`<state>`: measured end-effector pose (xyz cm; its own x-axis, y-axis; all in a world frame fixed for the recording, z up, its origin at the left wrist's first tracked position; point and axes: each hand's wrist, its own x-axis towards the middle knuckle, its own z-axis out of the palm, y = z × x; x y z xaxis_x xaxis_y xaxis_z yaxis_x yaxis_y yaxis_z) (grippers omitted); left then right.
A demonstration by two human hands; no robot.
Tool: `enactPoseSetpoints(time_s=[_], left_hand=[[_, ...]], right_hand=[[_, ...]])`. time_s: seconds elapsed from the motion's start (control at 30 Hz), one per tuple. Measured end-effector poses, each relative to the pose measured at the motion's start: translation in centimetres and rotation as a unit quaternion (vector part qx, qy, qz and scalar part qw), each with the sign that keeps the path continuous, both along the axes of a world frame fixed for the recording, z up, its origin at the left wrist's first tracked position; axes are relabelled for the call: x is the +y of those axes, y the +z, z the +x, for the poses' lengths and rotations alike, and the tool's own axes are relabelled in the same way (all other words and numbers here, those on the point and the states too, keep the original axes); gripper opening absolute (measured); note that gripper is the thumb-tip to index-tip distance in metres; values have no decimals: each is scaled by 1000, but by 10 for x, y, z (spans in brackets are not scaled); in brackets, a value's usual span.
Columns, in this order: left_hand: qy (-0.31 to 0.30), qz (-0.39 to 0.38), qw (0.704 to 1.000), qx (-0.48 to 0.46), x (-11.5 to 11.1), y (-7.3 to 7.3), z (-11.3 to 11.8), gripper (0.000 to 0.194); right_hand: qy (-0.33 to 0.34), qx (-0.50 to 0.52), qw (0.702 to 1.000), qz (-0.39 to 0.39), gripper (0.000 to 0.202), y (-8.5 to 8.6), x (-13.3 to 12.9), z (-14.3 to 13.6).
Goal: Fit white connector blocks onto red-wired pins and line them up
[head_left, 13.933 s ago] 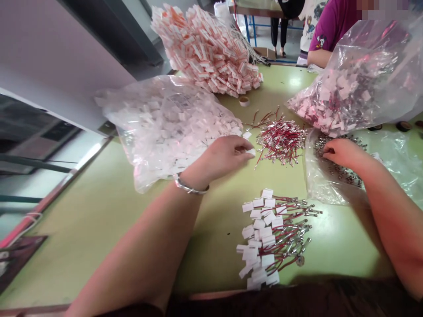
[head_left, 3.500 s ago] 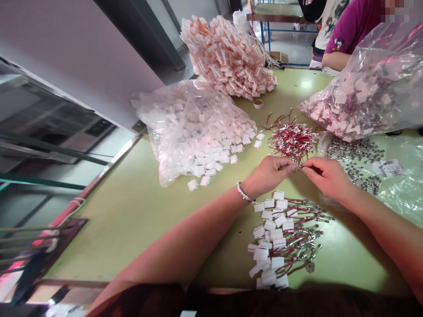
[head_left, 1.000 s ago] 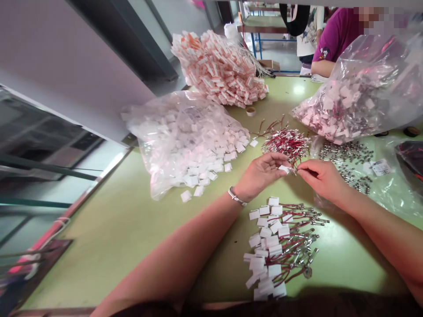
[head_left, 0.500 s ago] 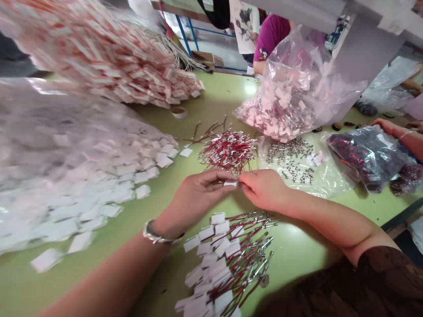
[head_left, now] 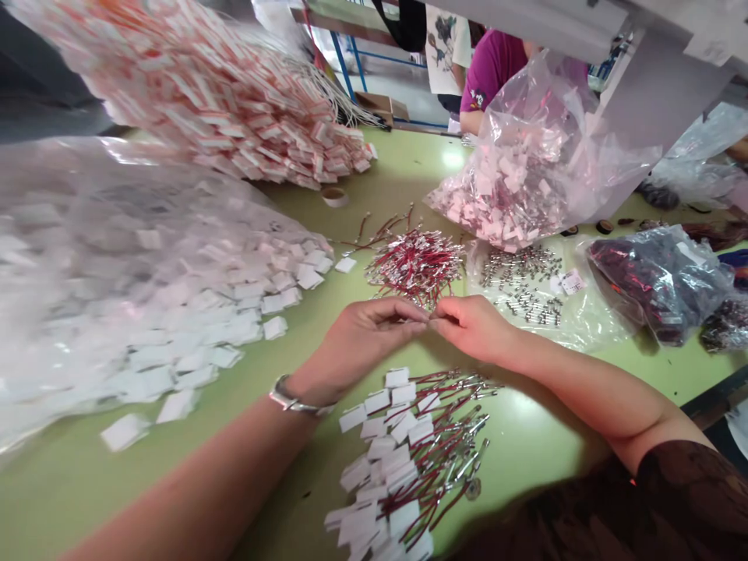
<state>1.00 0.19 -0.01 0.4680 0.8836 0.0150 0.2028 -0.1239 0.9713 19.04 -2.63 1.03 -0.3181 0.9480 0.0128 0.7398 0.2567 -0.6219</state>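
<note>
My left hand and my right hand meet fingertip to fingertip over the middle of the table, both closed in a pinch. The small white tag seen in my left fingers a moment ago is now mostly hidden by them. What my right fingertips grip is too small and covered to make out. Just beyond my hands lies a heap of short red cords with metal ends. Nearer to me, a pile of red cords with white tags is spread out, tags to the left and metal ends to the right.
At left, a clear bag spills white tags. Behind it are bundled orange-and-white pieces and a tape roll. A bag of tagged cords, metal pieces on plastic and a dark-filled bag lie right. A person in purple is across.
The white tag between my left fingers has gone out of sight as my fingertips closed together. The view has shifted slightly. Another person's hand at the right-hand bag has left it.
</note>
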Motion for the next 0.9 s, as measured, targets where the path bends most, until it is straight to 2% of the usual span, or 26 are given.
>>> enactPoseSetpoints(time_s=[0.17, 0.33, 0.43, 0.53, 0.6, 0.63, 0.67, 0.7, 0.77, 0.8, 0.9], left_hand=[[11, 21, 1000, -11, 3, 6, -3, 16], [-2, -16, 1000, -23, 1, 0, -2, 16], [4, -14, 1000, 2, -2, -1, 0, 17], [-4, 14, 999, 32, 1, 7, -3, 18], [-55, 16, 998, 39, 7, 17, -10, 28], [-49, 27, 998, 35, 11, 22, -15, 38], [-13, 54, 998, 28, 15, 26, -20, 39], [26, 80, 996, 27, 17, 31, -25, 37], [55, 112, 991, 50, 19, 37, -32, 33], [39, 116, 989, 77, 19, 39, -34, 32], [-71, 88, 977, 179, 12, 40, -34, 34]], right_hand=[[6, 37, 999, 1, 20, 4, 4, 4], [34, 5, 999, 15, 17, 1, 2, 1], [41, -38, 998, 25, 18, 0, 1, 0], [38, -17, 999, 29, 19, 1, 0, 2], [32, 30, 998, 39, 18, 1, 1, 3], [35, 42, 997, 52, 18, 1, 1, 2], [47, 41, 996, 70, 18, 0, 0, 0], [61, 33, 994, 84, 17, -1, -3, -3], [93, -12, 992, 88, 18, -3, -10, -10], [106, -42, 990, 79, 19, -4, -16, -14], [142, -120, 982, 45, 26, 0, -34, -23]])
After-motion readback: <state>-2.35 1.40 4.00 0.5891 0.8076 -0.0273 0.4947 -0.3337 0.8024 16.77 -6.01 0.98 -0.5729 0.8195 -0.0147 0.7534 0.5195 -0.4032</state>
